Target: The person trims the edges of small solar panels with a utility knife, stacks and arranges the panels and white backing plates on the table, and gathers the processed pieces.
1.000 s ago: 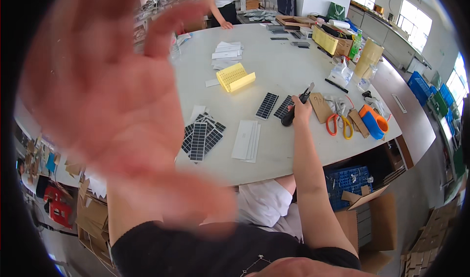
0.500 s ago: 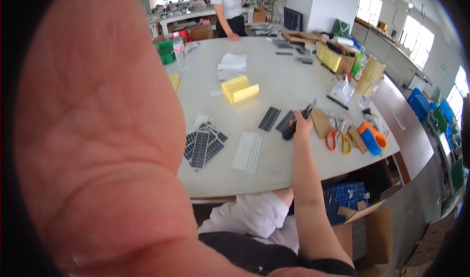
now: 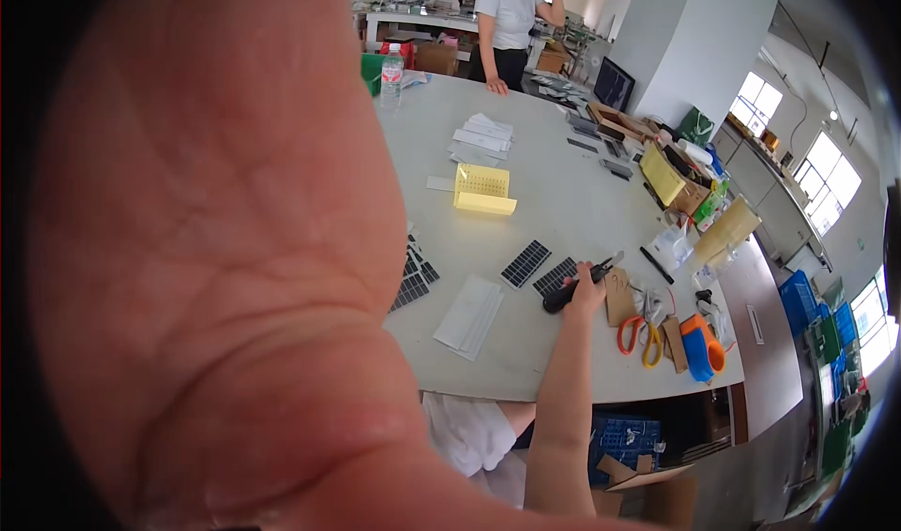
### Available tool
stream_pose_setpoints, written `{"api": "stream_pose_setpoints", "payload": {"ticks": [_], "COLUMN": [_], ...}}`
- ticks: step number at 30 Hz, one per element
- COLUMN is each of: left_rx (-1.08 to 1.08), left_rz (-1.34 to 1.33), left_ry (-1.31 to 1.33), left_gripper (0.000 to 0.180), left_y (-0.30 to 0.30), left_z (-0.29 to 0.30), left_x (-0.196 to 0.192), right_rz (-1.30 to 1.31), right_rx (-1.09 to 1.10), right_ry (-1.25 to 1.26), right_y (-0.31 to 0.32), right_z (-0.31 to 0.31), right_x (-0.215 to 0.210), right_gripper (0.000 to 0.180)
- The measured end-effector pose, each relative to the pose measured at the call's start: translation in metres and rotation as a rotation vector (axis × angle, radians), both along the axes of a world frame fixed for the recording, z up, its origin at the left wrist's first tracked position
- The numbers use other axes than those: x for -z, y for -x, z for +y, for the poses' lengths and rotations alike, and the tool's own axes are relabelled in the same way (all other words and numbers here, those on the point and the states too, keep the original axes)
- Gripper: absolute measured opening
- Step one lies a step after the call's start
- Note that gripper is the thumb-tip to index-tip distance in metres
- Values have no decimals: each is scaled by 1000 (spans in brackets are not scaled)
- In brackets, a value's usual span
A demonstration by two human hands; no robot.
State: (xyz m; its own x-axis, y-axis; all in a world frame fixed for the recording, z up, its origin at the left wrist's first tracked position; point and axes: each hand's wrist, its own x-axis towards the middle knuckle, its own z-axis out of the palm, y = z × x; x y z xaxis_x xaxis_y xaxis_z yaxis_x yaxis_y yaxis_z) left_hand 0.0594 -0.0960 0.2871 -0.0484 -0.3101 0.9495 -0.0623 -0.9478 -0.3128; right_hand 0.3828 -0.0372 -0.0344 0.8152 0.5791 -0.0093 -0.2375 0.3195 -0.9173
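Note:
My left hand (image 3: 244,250) looms very close, its palm and wrist covering the left side of the view. Its fingers run out of the picture, so I cannot see whether they hold anything. Over the right part of the table, my right hand (image 3: 588,295) is closed around a black-handled cutter (image 3: 560,299) with a grey tip pointing away. Beside it lie two small dark solar panels (image 3: 526,265). More such panels (image 3: 413,280) are heaped partly behind my left palm. White strips (image 3: 468,318) lie fanned near the front edge.
On the table (image 3: 535,353) stand a yellow perforated holder (image 3: 483,193), white papers (image 3: 483,137) and a water bottle (image 3: 391,76). Orange-handled scissors (image 3: 630,335), yellow-handled scissors (image 3: 651,345) and a blue-orange tape dispenser (image 3: 701,348) lie at right. A person (image 3: 509,24) stands at the far edge.
The view has tilted and shifted, so the table appears turned and the panel heap is more covered by my left palm. My right hand still grips the cutter near the panels.

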Motion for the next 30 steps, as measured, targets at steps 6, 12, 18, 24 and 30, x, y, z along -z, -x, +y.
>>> {"api": "stream_pose_setpoints", "payload": {"ticks": [6,12,18,24,30], "left_rx": [90,123,-72,-601,-772], "left_rz": [89,149,302,830,983], "left_ry": [3,60,197,1106,1274], "left_gripper": [67,66,60,18,28], "left_y": [-44,75,28,56,84], "left_z": [5,42,42,167,205], "left_x": [31,56,76,223,297], "right_rz": [20,7,-13,-29,-49], "right_rx": [-17,-25,-4,-15,-6], "right_ry": [10,40,36,26,39], "right_y": [-8,-11,-1,3,2], "right_z": [8,4,4,1,-2], "right_x": [7,5,2,0,-3], "right_gripper": [32,32,31,32,32]}}
